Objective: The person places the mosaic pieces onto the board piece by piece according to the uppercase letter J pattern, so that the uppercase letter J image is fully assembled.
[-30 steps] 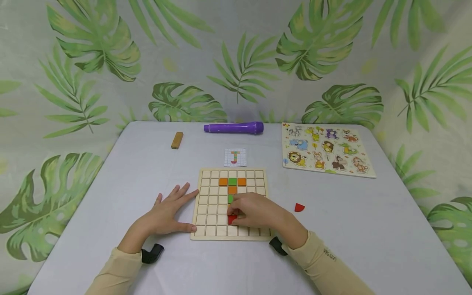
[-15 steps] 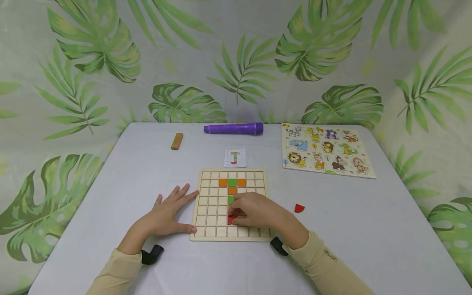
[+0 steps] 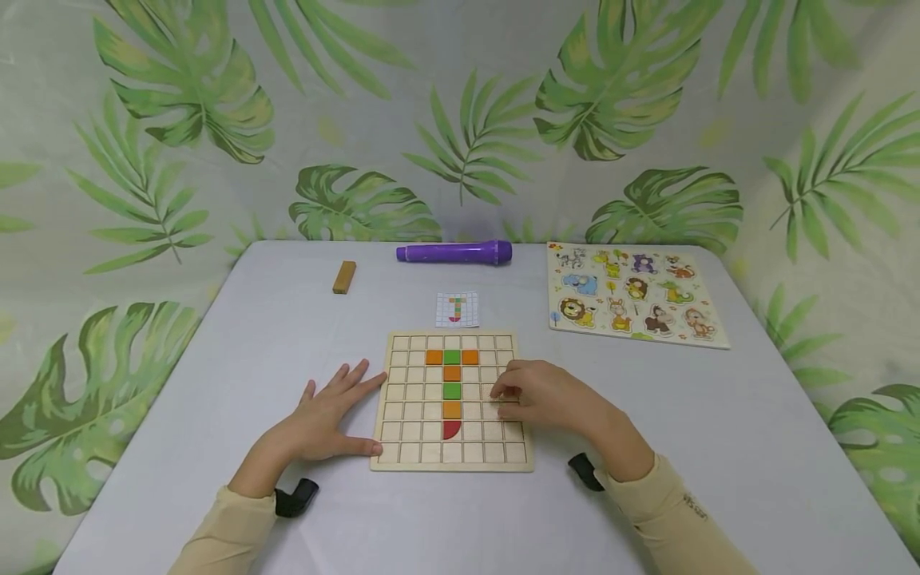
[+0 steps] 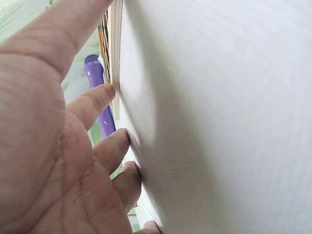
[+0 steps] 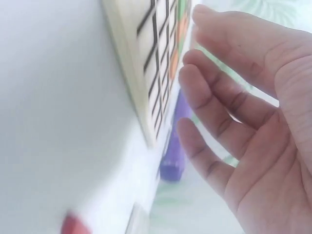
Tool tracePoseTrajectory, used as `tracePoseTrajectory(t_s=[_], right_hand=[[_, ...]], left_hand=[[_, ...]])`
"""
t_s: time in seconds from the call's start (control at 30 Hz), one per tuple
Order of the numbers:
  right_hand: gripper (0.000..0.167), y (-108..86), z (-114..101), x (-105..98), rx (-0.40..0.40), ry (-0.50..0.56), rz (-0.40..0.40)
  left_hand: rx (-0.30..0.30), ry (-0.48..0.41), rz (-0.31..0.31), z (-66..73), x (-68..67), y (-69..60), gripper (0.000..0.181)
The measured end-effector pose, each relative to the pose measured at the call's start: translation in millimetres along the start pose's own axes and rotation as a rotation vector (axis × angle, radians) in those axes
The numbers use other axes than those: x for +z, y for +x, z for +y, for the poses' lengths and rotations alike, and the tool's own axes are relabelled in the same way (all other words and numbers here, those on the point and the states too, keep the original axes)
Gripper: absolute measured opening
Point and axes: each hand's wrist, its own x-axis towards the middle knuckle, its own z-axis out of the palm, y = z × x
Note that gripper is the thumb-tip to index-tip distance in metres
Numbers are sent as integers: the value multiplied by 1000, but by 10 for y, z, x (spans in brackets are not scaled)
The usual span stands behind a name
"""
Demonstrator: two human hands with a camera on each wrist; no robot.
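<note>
A wooden grid board (image 3: 420, 453) lies in front of me, with orange and green square tiles in a T-like column. At the column's foot sits a red quarter-round tile (image 3: 450, 430). My left hand (image 3: 327, 419) rests spread at the board's left side, its thumb and index fingertip touching the edge. Over the board's right edge is my right hand (image 3: 542, 395), fingers loosely bent and holding nothing. A second red piece (image 5: 74, 225) shows blurred in the right wrist view; in the head view my right hand hides it.
Behind the board lies a small pattern card (image 3: 457, 310). A purple toy microphone (image 3: 453, 253) is at the back edge, a small wooden block (image 3: 344, 277) to its left. An animal puzzle board (image 3: 636, 295) occupies the back right.
My right hand has let go of the red quarter-round tile and moved right, off the column, uncovering the lower tiles. My left hand has stayed in place.
</note>
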Motion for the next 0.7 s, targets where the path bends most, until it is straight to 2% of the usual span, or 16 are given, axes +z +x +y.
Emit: tracePoseTrajectory(t_s=[0.3,0.57,0.7], right_hand=[[22,-282,344,-186,99,4,25],[26,-548,578,-256,122,-5,86],[30,-628,653,-254,161,20,67]], left_hand=[[-6,-10,-9,31,-24,-16,110],[-1,-13,-4,13,-9,-4,111],[-1,-9,-3,16,-12,-5,111]])
